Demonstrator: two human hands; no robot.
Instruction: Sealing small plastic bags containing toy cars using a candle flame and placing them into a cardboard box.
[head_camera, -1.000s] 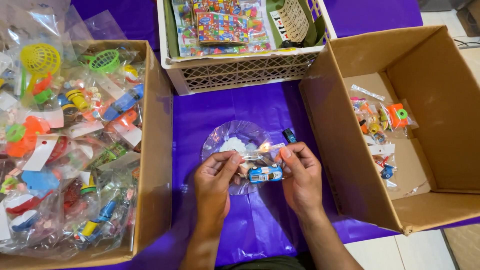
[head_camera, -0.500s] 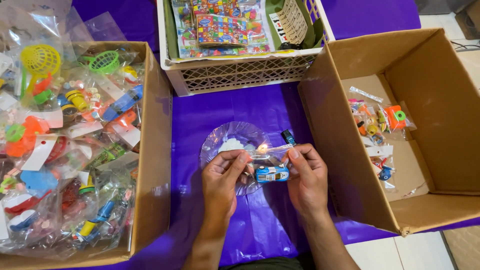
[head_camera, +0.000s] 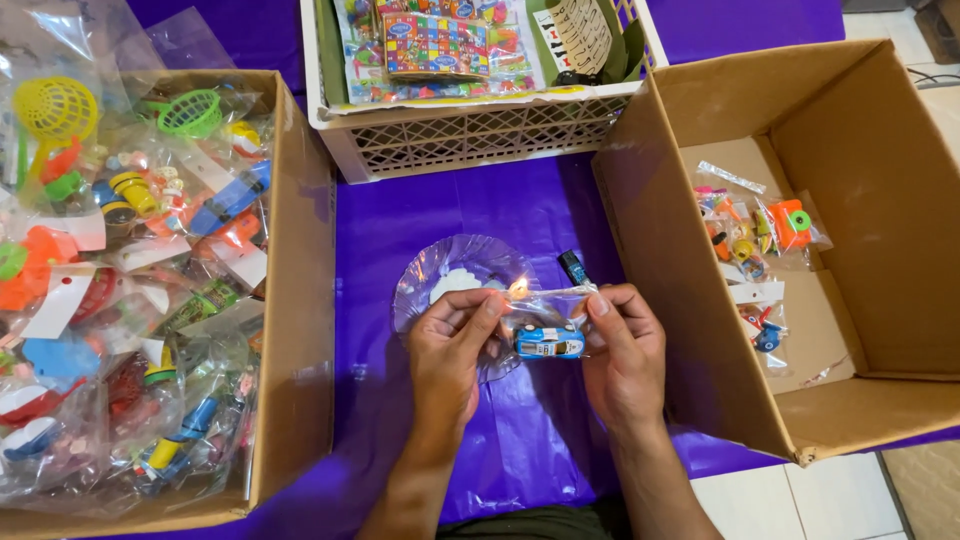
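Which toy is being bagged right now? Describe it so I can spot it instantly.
On the purple tablecloth between the two cardboard boxes, find the left hand and right hand. Between them is a small blue toy car in a clear bag, the only toy outside a box.

A cardboard box (head_camera: 290, 300) full of bagged toys (head_camera: 130, 280) stands at the left, and another box (head_camera: 850, 250) holding a few toy bags (head_camera: 750, 225) stands at the right. Between them, behind both hands, sits a plastic crate (head_camera: 470, 135).
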